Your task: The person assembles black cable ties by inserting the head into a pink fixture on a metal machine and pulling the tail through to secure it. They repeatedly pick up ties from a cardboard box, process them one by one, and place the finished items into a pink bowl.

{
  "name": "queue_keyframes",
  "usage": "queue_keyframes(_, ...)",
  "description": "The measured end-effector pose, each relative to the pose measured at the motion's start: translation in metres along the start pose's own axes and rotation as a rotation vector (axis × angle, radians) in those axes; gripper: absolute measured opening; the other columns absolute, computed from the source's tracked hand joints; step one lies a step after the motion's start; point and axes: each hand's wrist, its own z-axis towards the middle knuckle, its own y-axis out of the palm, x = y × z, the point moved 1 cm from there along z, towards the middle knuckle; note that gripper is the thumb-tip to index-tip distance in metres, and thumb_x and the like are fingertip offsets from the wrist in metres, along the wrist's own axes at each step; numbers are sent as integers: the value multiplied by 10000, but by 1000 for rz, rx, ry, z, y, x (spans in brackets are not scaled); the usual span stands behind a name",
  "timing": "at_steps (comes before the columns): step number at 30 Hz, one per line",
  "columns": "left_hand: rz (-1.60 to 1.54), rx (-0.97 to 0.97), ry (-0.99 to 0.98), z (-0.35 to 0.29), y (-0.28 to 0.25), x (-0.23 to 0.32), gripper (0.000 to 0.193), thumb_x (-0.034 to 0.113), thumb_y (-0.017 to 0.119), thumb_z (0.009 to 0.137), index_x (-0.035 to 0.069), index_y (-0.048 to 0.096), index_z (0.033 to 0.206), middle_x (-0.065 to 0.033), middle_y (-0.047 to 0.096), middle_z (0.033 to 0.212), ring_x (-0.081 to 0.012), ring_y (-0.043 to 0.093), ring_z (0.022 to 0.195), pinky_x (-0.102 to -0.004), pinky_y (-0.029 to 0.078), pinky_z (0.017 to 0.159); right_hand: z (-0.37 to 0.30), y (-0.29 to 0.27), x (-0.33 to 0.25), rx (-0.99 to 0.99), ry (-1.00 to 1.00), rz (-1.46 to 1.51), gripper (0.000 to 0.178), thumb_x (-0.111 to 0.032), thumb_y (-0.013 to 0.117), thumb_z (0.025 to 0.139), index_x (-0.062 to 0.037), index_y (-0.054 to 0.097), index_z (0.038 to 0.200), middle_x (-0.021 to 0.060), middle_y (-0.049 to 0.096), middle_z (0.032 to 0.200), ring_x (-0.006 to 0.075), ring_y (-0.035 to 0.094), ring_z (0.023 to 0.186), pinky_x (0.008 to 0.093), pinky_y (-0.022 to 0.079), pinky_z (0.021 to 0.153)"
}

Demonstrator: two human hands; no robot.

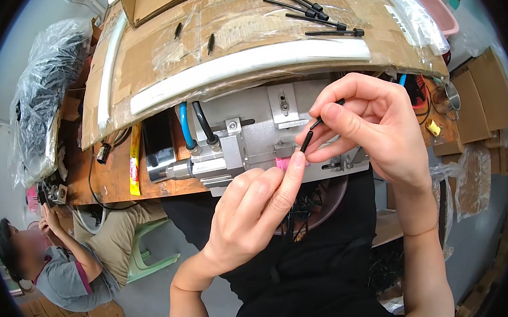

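Note:
My left hand [250, 213] is closed in a pinch, its fingertips at the lower end of a short black tube-like piece [307, 141]. Just above and to the right, my right hand [378, 122] pinches a slim black rod [320, 121] between thumb and fingers. The rod's thin tip points down at the top of the tube-like piece; whether they touch I cannot tell. Both hands are over a metal fixture [256, 124] with a cylinder, a blue hose [185, 122] and a black hose [205, 120]. A pink part [283, 162] shows behind my left fingertips.
A cardboard sheet [233, 29] overhangs the fixture, bearing several black knobbed rods [334, 32] and two short black pieces [211, 43]. A yellow packet [135, 163] lies on the wooden table [113, 179]. A tub [329, 207] stands below my hands. Another person [79, 264] sits at left.

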Motion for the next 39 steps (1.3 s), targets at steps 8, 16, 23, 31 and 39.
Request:
queue_keyframes(8,-607,-160,-207,-11,-20,6,625,-30,765,616,-42,619,1223,-69,587,903,-212,558,801,-331,472,725,-6,-8,-9,-226,128,-71,63,23,612,888,85,612,899,206,693,833,225,717,753,285,618,653)
queue_keyframes(16,-301,-179,-357,-33,12,37,696,-36,721,703,-57,477,1355,-88,561,905,-229,540,816,-350,465,746,-10,-10,13,-127,-102,-476,210,28,610,883,55,649,1088,125,713,863,148,704,771,238,582,687)
queue_keyframes(23,47,-294,-338,-36,53,36,715,-87,578,714,-111,368,1397,-110,502,945,-229,514,837,-323,467,769,-38,-3,3,160,-238,-530,137,-4,587,915,78,671,986,146,700,865,192,707,801,278,593,715)
queue_keyframes(31,40,-315,-370,-38,53,36,712,-79,572,707,-125,366,1387,-113,503,941,-230,511,834,-323,473,789,-9,0,-2,133,-557,-844,103,20,640,855,39,686,946,97,691,851,131,642,729,239,504,600)
queue_keyframes(39,-104,-250,-348,12,20,38,669,5,728,726,41,505,1355,-122,525,965,-278,506,844,-382,452,750,176,34,19,-110,-859,-1351,120,-72,648,754,-28,711,846,183,675,804,327,654,720,408,511,696)
